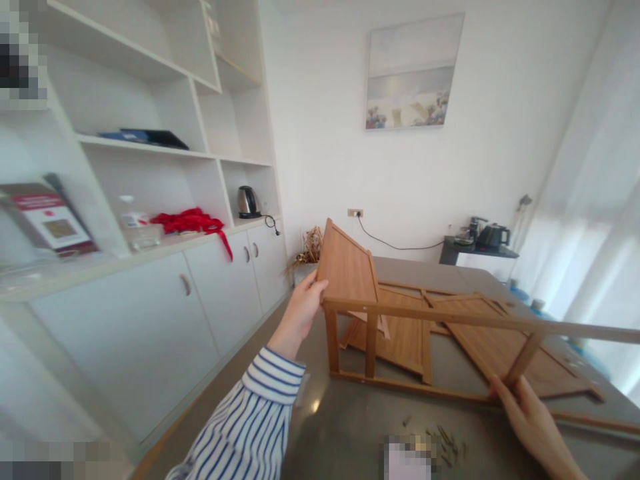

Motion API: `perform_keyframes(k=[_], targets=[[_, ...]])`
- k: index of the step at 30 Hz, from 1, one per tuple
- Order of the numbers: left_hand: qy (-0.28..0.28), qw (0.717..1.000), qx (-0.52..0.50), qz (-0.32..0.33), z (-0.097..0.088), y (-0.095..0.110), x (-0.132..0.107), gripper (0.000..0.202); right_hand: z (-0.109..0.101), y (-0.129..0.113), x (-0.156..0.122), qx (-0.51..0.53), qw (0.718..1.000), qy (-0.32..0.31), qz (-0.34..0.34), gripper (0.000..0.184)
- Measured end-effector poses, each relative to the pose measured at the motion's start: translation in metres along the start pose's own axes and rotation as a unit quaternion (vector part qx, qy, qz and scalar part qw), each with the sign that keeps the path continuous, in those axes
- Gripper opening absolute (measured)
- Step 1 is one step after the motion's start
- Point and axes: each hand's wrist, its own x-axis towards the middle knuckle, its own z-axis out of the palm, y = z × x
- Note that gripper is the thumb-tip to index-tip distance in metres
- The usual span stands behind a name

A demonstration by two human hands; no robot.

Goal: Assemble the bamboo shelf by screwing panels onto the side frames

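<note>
My left hand (pixel 303 308) grips the near-left edge of a brown wooden panel (pixel 347 267), thumb on its face, beside the end of a wooden frame. The panel stands tilted up behind that end. Long rails and short crosspieces make up the wooden frame (pixel 450 315), which stands on its side across the table. Closed round its lower rail, near a crosspiece, is my right hand (pixel 527 413). Behind the frame lie more wooden panels (pixel 400 333), partly overlapping. Several small screws or pegs (pixel 447 443) are scattered on the tabletop in front; their exact kind is unclear.
The dark grey table (pixel 345 427) extends toward the back wall. White shelving with cabinets (pixel 125 333) runs along the left, holding a kettle (pixel 247 202) and red cloth (pixel 193 221). Dried flowers (pixel 313 245) stand behind the table. A black kettle (pixel 493 235) sits at the back right.
</note>
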Motion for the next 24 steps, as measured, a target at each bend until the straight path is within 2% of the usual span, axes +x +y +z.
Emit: perform_keyframes(k=[4, 9, 14, 19, 24], targets=[[-0.017, 0.997, 0.059, -0.041, 0.004, 0.012, 0.004, 0.048, 0.000, 0.001, 0.000, 0.005, 1.000, 0.006, -0.020, 0.028], [-0.053, 0.987, 0.149, -0.030, 0.005, 0.018, 0.015, 0.043, 0.001, 0.003, 0.000, 0.003, 0.999, 0.005, -0.035, 0.027], [-0.079, 0.979, 0.186, -0.026, 0.011, 0.026, 0.026, 0.040, 0.000, 0.002, 0.000, 0.006, 0.999, 0.000, -0.031, 0.028], [-0.079, 0.971, 0.224, -0.019, 0.013, 0.032, 0.022, 0.038, 0.000, 0.005, 0.000, 0.011, 0.999, -0.008, -0.031, 0.031], [-0.081, 0.964, 0.253, -0.014, 0.012, 0.031, 0.018, 0.032, -0.001, 0.004, -0.001, 0.015, 0.999, -0.010, -0.034, 0.030]])
